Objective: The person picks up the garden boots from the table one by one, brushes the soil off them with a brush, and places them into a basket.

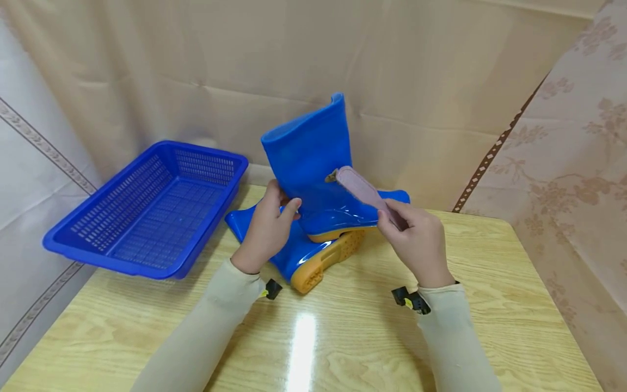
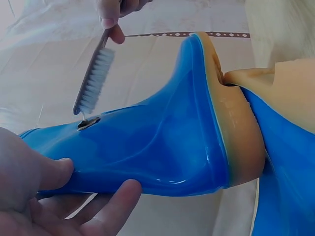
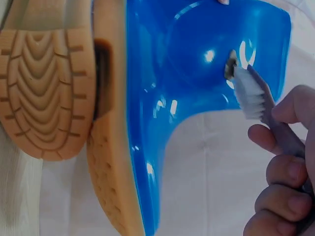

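Observation:
A blue rubber boot (image 1: 313,158) with a yellow-orange sole leans upright, its heel over a second blue boot (image 1: 294,247) lying on its side. My left hand (image 1: 269,223) grips the upright boot by the back of its shaft, thumb on one side and fingers on the other. My right hand (image 1: 416,239) holds a scrub brush (image 1: 360,188) by its pinkish handle. In the right wrist view the white bristles (image 3: 248,93) are right at a dark brown smear (image 3: 230,65) on the shaft. The left wrist view shows the smear on the shaft's front side.
A blue plastic basket (image 1: 193,261) with slatted walls stands at the left of the wooden table (image 1: 362,348). Behind the boots hangs a beige curtain (image 1: 220,65). A patterned cloth (image 1: 578,163) borders the right side.

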`<state>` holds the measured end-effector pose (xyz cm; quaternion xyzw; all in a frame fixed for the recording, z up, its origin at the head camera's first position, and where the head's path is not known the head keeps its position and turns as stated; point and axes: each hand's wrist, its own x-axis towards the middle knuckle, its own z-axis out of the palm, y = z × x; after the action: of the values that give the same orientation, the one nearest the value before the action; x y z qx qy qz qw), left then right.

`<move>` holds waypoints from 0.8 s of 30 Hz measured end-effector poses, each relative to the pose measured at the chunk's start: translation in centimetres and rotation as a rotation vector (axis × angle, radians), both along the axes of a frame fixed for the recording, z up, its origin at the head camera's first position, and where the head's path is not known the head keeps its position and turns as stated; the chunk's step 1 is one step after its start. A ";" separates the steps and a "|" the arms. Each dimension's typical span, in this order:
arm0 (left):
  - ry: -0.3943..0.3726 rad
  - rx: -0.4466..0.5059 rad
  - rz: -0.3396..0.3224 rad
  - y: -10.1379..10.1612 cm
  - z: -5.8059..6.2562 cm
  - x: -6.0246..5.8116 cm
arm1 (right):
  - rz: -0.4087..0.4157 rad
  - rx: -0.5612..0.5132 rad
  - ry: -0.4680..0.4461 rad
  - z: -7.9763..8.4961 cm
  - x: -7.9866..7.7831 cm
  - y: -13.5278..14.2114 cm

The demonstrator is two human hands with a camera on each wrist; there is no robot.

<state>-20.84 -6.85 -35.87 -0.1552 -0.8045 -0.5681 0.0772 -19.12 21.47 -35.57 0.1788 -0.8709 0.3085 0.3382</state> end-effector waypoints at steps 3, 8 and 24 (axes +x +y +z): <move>0.006 -0.020 0.002 0.0 0.1 0.1 | 0.018 -0.049 0.027 0.2 0.1 0.2; 0.016 -0.086 0.012 -0.2 0.3 0.3 | 0.125 -0.066 0.097 0.4 0.0 -0.1; 0.018 -0.082 -0.023 0.0 0.7 0.4 | 0.126 0.108 0.000 -0.1 0.3 -0.6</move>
<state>-20.46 -6.90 -35.16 -0.1724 -0.8246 -0.5341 0.0715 -18.84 20.91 -35.63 0.2512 -0.8733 0.2817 0.3080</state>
